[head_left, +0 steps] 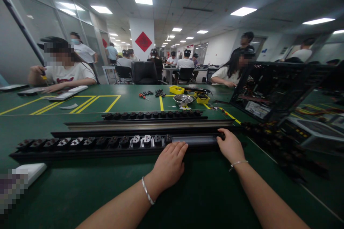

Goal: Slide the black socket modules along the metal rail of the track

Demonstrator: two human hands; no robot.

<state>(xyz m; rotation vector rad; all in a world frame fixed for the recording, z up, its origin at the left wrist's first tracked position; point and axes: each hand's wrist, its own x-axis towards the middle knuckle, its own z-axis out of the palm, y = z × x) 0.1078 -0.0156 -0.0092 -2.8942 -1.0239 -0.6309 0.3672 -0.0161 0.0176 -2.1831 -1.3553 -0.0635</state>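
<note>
A long black rail [107, 153] lies across the green table in front of me, with a row of black and white socket modules [136, 140] set along its channel. The right part of the channel [197, 139] shows a bare strip. My left hand [170, 159] is closed over the rail's front edge, beside the last socket module [168, 138] in the row; its thumb is partly hidden. At the rail's right end, my right hand [230, 146] pinches a small black socket module [221, 136] between thumb and fingers.
Behind lie other long rails [150, 125] and another row of black modules [156, 115]. Loose black parts [285, 146] are heaped at right, near an open computer case [268, 91]. A metal bowl [183, 99] and yellow bin [176, 89] stand farther back. Co-workers sit across the table.
</note>
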